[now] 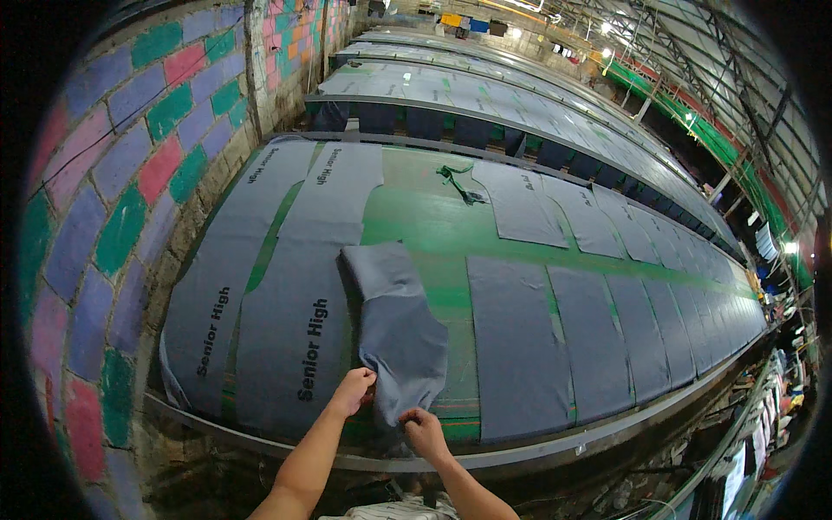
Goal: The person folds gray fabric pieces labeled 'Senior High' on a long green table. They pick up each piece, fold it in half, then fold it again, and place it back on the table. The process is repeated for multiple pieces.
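Note:
A grey-blue cut fabric panel (404, 325) lies partly folded and rumpled on the long green printing table (416, 221) before me. My left hand (355, 392) pinches the panel's left edge. Its near corner is in my right hand (424, 430), close to the table's front edge, and the cloth bunches between the two hands. To the left, flat grey fabric panels (279, 325) bear dark printed lettering. A gap of bare green surface separates the held panel from a flat, darker fabric panel (520, 351) on the right.
More cut panels (588, 214) run in rows along the table to the right. Dark green scraps (463, 185) lie near the far side. A metal rail (520, 456) edges the table. Other long tables (494, 91) stand beyond, and a painted block wall (123, 195) rises at left.

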A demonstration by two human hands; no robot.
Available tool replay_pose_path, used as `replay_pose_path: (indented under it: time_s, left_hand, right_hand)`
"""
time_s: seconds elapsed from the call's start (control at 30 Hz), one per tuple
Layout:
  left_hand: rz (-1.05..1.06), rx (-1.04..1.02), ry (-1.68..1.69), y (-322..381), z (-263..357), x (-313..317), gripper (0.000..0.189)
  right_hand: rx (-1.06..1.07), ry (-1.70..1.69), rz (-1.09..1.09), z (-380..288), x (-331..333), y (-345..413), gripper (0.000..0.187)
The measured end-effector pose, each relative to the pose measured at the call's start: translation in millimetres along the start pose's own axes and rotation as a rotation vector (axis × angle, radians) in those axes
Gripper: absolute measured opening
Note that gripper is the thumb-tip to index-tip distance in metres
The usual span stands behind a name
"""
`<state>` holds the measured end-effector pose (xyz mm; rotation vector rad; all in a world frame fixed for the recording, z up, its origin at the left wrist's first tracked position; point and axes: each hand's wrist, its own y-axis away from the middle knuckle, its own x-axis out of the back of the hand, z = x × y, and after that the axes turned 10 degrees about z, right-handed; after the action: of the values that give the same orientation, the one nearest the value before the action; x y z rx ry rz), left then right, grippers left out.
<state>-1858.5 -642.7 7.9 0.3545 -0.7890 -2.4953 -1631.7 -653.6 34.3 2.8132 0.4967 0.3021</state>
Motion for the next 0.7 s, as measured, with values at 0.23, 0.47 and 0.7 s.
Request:
replay_pose_path:
  time_s: [0.23,0.47,0.7]
  left_hand:
    - [-0.365,0.142,0.145,27.4,-18.4,-21.6,0.017]
    - [-0.541,0.272,0.481,67.6,9.1,-48.7,0.029]
    - [-0.275,-0.118,0.674,64.7,74.0,-28.3,0.014]
  right_hand:
    - [-0.169,-0.678,-0.109,-100.2,1.3,-39.3,0.051]
    - [-0.109,-0.859,-0.101,-133.5,37.9,-42.5,0.071]
    - [-0.015,-0.848,0.111,-107.2,97.2,-83.8,0.043]
